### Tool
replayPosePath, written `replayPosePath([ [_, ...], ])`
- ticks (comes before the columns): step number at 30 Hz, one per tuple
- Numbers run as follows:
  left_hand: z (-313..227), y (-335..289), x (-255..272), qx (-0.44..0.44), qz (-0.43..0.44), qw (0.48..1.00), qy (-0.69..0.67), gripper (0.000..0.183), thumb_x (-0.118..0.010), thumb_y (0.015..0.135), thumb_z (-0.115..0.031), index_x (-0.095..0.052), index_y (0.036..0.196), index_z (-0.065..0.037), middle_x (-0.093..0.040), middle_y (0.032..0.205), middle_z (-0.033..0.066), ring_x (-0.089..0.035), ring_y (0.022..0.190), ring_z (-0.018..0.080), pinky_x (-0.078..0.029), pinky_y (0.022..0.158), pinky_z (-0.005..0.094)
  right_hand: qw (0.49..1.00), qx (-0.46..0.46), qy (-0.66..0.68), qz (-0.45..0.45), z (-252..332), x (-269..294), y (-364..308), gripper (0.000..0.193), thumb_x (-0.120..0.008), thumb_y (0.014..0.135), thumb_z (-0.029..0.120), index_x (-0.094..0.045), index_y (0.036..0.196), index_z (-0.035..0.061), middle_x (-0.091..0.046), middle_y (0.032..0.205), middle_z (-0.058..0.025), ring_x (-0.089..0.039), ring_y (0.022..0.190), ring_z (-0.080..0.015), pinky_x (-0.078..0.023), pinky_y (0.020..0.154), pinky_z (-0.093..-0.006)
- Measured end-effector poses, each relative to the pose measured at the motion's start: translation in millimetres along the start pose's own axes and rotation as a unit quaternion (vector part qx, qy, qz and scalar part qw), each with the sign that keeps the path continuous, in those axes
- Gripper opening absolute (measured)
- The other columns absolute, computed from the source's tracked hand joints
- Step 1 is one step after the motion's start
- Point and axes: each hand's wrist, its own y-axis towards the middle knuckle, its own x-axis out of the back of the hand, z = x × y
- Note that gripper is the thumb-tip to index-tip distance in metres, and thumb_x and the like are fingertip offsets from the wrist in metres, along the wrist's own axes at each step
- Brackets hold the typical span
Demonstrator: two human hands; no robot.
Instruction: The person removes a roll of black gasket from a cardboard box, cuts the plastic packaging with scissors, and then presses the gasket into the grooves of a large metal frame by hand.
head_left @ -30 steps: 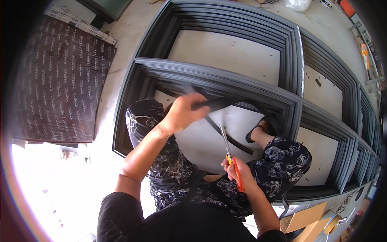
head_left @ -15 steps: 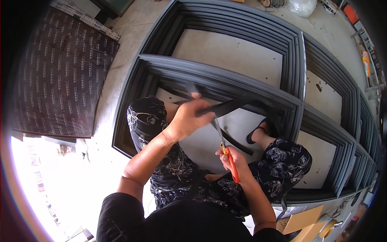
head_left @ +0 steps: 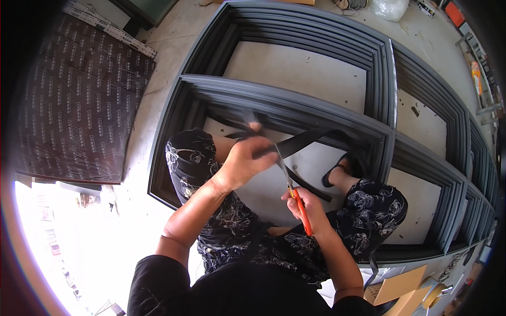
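Note:
My left hand (head_left: 243, 164) is closed round a black rubber strip (head_left: 303, 141), its fingers slightly blurred. The strip runs right from it, then curves down towards my foot. My right hand (head_left: 308, 206) grips orange-handled scissors (head_left: 301, 211), seen nearly edge-on, with a yellow part by the metal blades. The blades point up and left, and their tips meet the strip beside my left fingers. Whether they are parted cannot be made out. Another dark curved strip (head_left: 311, 190) lies below, inside the frame opening. Both hands are above a stack of dark grey metal frames (head_left: 295, 95).
My legs in patterned trousers (head_left: 377, 208) stand inside a frame opening. Brown printed sheets (head_left: 87, 100) lie at the left. An open cardboard box (head_left: 403, 284) is at the lower right, beside a yellow roll (head_left: 433, 296). A clear plastic bundle (head_left: 389, 8) sits at the far edge.
My left hand has shifted slightly left and down with the strip. The scissors have stayed nearly in place, their tips still at the strip.

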Motion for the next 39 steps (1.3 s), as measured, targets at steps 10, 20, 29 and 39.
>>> replayPosePath([
  [10,4,-2,2,0.011,-0.002,1.000,0.000,0.015,-0.062,0.084,-0.013,-0.058,0.085,0.001,-0.052,0.075,-0.0037,-0.043,0.067,0.0034,-0.037,0.061,0.0184,0.994,-0.028,-0.096,-0.048,2,5,-2,0.023,-0.069,0.081,0.018,-0.057,0.079,-0.0023,-0.052,0.065,0.0009,-0.046,0.062,-0.0057,-0.039,0.058,-0.0196],
  [20,4,2,17,0.094,0.082,0.992,0.016,0.020,-0.066,0.081,-0.018,-0.059,0.090,-0.001,-0.053,0.078,-0.0028,-0.045,0.070,0.0049,-0.037,0.062,0.0202,0.983,0.024,-0.165,-0.078,-3,9,-11,0.033,-0.073,0.077,0.024,-0.056,0.069,-0.0029,-0.045,0.056,0.0023,-0.037,0.055,-0.0054,-0.034,0.049,-0.0245],
  [29,5,72,4,0.184,0.343,0.918,0.068,0.038,-0.057,0.088,-0.038,-0.060,0.091,0.000,-0.063,0.078,0.0021,-0.058,0.073,0.0101,-0.041,0.079,0.0197,0.960,-0.018,-0.277,-0.021,5,14,-20,0.029,-0.074,0.074,0.020,-0.057,0.067,-0.0029,-0.043,0.053,-0.0013,-0.039,0.052,-0.0065,-0.033,0.047,-0.0252],
  [39,17,96,-19,0.118,0.321,0.923,0.179,0.031,-0.062,0.085,-0.030,-0.058,0.077,0.000,-0.057,0.064,-0.0008,-0.051,0.058,0.0063,-0.039,0.055,0.0172,0.908,0.025,-0.416,-0.039,-4,35,-34,0.039,-0.078,0.070,0.028,-0.053,0.061,-0.0003,-0.045,0.050,-0.0068,-0.039,0.044,-0.0151,-0.033,0.044,-0.0292],
])
